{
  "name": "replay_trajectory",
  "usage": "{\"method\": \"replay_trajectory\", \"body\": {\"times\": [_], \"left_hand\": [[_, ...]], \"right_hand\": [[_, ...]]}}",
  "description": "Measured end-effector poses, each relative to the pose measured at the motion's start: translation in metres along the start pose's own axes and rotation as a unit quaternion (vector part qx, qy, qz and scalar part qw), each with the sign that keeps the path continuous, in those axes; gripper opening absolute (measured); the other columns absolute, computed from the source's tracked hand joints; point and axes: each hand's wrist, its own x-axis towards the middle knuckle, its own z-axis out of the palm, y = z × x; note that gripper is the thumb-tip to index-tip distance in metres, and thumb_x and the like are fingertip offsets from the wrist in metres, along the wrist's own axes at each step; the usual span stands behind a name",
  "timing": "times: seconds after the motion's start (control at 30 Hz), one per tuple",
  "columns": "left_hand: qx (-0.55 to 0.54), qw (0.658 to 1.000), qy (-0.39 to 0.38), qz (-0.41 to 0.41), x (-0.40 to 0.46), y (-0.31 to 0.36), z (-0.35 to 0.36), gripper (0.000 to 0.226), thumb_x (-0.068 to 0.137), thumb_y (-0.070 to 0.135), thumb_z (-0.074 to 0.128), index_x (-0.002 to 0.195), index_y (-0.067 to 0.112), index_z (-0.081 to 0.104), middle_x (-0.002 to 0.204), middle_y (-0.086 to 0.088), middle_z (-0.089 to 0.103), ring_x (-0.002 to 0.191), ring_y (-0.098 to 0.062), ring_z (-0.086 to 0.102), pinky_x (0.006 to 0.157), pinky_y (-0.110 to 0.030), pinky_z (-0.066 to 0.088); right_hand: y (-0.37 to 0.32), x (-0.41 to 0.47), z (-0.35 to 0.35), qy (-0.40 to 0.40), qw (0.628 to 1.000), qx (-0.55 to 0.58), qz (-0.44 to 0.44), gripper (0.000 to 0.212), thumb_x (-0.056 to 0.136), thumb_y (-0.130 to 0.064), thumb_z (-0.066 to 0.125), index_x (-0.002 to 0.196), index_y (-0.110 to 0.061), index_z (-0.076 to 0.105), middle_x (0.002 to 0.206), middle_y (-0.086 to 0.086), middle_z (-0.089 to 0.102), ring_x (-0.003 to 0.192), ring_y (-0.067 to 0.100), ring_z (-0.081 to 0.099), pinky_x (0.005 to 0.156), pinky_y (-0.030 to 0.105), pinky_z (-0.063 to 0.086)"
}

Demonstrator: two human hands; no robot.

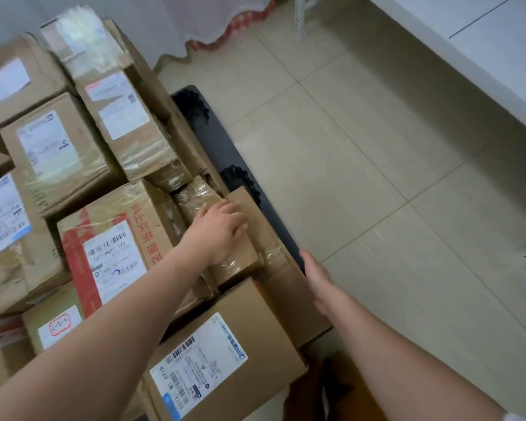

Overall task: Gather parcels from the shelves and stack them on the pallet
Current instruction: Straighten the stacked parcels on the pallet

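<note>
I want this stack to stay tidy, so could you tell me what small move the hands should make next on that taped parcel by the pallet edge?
Probably press it down and inward: the left hand lies flat on the small taped parcel, the right hand steadies its outer side near the black pallet edge.

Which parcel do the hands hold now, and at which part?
The left hand lies flat on top of the small taped box; the right hand touches its outer right side. Fingers look straight, so it is steadied, not gripped.
</note>
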Motion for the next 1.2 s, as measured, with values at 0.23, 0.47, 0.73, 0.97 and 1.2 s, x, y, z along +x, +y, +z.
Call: {"method": "replay_trajectory", "body": {"times": [0.23,0.47,0.73,0.97,1.2], "left_hand": [[0.034,0.983,-0.172,-0.048,0.036,-0.014,0.025,0.042,0.104,0.046,0.030,0.145,0.046,0.037,0.164,0.011,0.000,0.151,-0.029,-0.008,0.118,-0.056,-0.008],[0.038,0.984,-0.164,-0.056,0.035,-0.026,0.023,0.040,0.103,0.046,0.031,0.141,0.044,0.042,0.163,0.010,0.011,0.151,-0.030,-0.001,0.121,-0.051,-0.002],[0.042,0.977,-0.186,-0.098,0.041,-0.016,0.018,0.041,0.104,0.045,0.029,0.142,0.042,0.045,0.164,0.009,0.010,0.151,-0.031,0.000,0.121,-0.054,-0.001],[0.031,0.975,-0.175,-0.130,0.034,-0.016,-0.003,0.050,0.102,0.047,0.035,0.151,0.041,0.028,0.165,0.006,0.006,0.152,-0.025,0.001,0.120,-0.053,0.005],[-0.005,0.982,0.163,-0.097,0.019,-0.039,-0.081,0.040,0.099,0.022,0.048,0.139,0.018,0.051,0.154,-0.006,0.038,0.142,-0.025,0.035,0.117,-0.037,0.025]], "right_hand": [[0.002,0.030,0.002,-0.039,0.995,-0.053,0.070,0.069,0.096,-0.066,0.033,0.156,-0.033,0.021,0.162,0.004,0.023,0.146,0.029,0.025,0.119,0.052,0.018],[-0.009,0.028,0.003,-0.100,0.983,-0.152,0.030,0.064,0.102,-0.053,0.034,0.157,-0.030,0.012,0.165,-0.001,0.010,0.149,0.024,0.015,0.118,0.045,0.017],[-0.014,0.033,0.006,-0.115,0.965,-0.231,0.052,0.071,0.099,-0.050,0.047,0.157,-0.034,0.009,0.164,0.001,0.014,0.148,0.028,0.020,0.117,0.047,0.021],[-0.076,0.015,0.012,-0.145,0.948,-0.281,0.031,0.072,0.103,-0.044,0.041,0.158,-0.026,-0.001,0.164,0.004,0.011,0.149,0.028,0.018,0.118,0.040,0.020],[-0.169,0.009,0.061,-0.150,0.960,-0.223,-0.081,0.066,0.103,-0.048,0.039,0.158,-0.032,0.005,0.164,-0.001,0.013,0.148,0.024,0.020,0.116,0.042,0.022]]}}
